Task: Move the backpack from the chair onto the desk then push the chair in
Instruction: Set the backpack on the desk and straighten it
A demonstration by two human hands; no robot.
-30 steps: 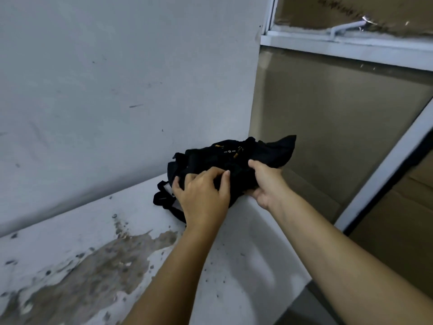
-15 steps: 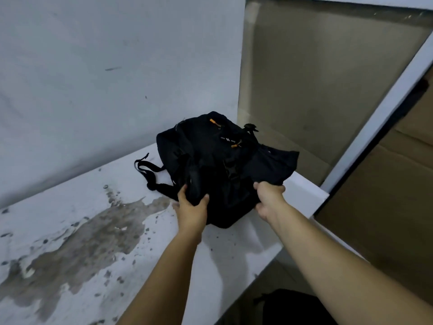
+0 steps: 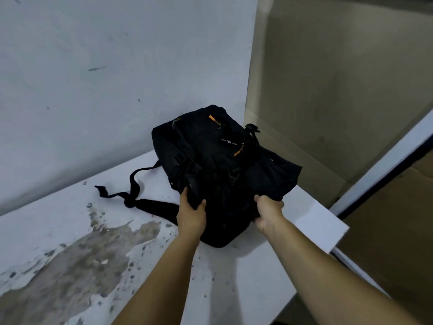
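The backpack lies on the desk, near the back corner, with its far end close to the wall. My left hand is closed on a fold of the black cloth at the near side of the bag, thumb and fingers pinching it. My right hand is closed too, and it holds the near right corner of the cloth.

I judge that the first step is nearly done: the bag rests on the desk and I only need to let go. The next move calls for opening both hands, pulling them toward me, then turning to find the chair, which I cannot see in this view.

To the left of my left hand a loose strap spreads over the desk toward a worn, stained patch. To the right of my right hand the desk edge is near, and the bag's right part reaches close to it. Behind my grip, toward me, the desk is free.
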